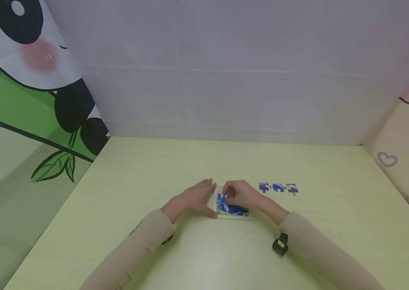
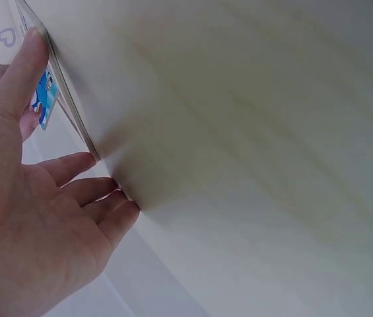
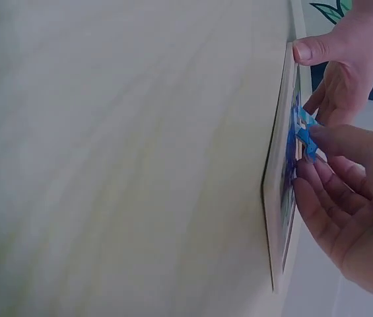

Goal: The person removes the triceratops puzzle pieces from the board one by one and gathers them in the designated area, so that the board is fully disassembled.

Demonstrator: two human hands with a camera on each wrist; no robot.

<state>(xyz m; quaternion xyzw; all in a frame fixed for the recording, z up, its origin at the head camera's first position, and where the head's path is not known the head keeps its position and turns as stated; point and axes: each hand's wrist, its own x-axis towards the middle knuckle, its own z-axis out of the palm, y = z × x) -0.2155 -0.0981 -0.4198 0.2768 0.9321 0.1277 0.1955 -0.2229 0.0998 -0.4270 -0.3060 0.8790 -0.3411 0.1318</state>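
A jigsaw puzzle board (image 1: pixel 233 218) with a pale frame and a blue picture lies flat on the table. My right hand (image 1: pixel 241 192) is over its upper part and pinches a blue puzzle piece (image 3: pixel 307 140) between thumb and fingers, tilted up from the board. At the board's left edge is my left hand (image 1: pixel 200 198), its thumb (image 2: pixel 26 72) at the near corner and its fingers spread and nearly straight, tips on the table. The right hand hides part of the picture.
Three loose puzzle pieces, a left one (image 1: pixel 264 187), a middle one (image 1: pixel 278 187) and a right one (image 1: pixel 292 188), lie in a row right of the board. A pale cloth wall (image 1: pixel 233 104) stands behind the table (image 1: pixel 146 169).
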